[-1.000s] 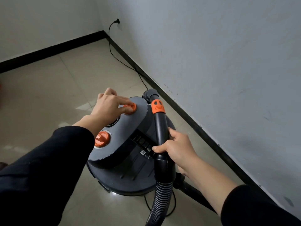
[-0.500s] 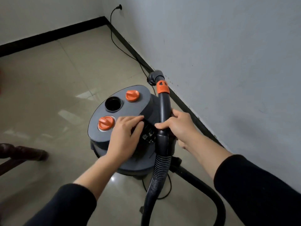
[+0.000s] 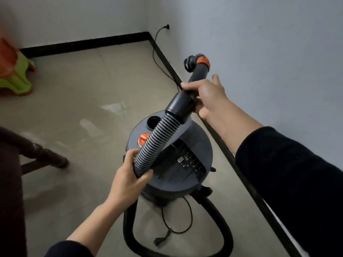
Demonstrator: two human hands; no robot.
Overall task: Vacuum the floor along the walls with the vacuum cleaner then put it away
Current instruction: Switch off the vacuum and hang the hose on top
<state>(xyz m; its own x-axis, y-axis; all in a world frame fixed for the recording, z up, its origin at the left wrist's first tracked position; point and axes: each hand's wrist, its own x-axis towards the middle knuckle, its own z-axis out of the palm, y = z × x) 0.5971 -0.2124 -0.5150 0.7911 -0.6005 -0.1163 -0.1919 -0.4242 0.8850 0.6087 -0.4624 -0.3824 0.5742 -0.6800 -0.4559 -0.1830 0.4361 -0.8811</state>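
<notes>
Views: 1. Head-worn wide-angle camera, above the arms, facing forward and steeply down. Close range: left hand (image 3: 128, 180) at 6 o'clock, right hand (image 3: 207, 97) at 1 o'clock, hose (image 3: 157, 140) between them. Vacuum cleaner (image 3: 176, 182) centre-low; room corner (image 3: 148, 34) at 12 o'clock, farther off.

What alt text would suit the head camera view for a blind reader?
Two hands hold a vacuum hose above a grey canister vacuum: the right hand grips its rigid black tube, the left hand its ribbed part. A wall with black skirting runs alongside.
</notes>
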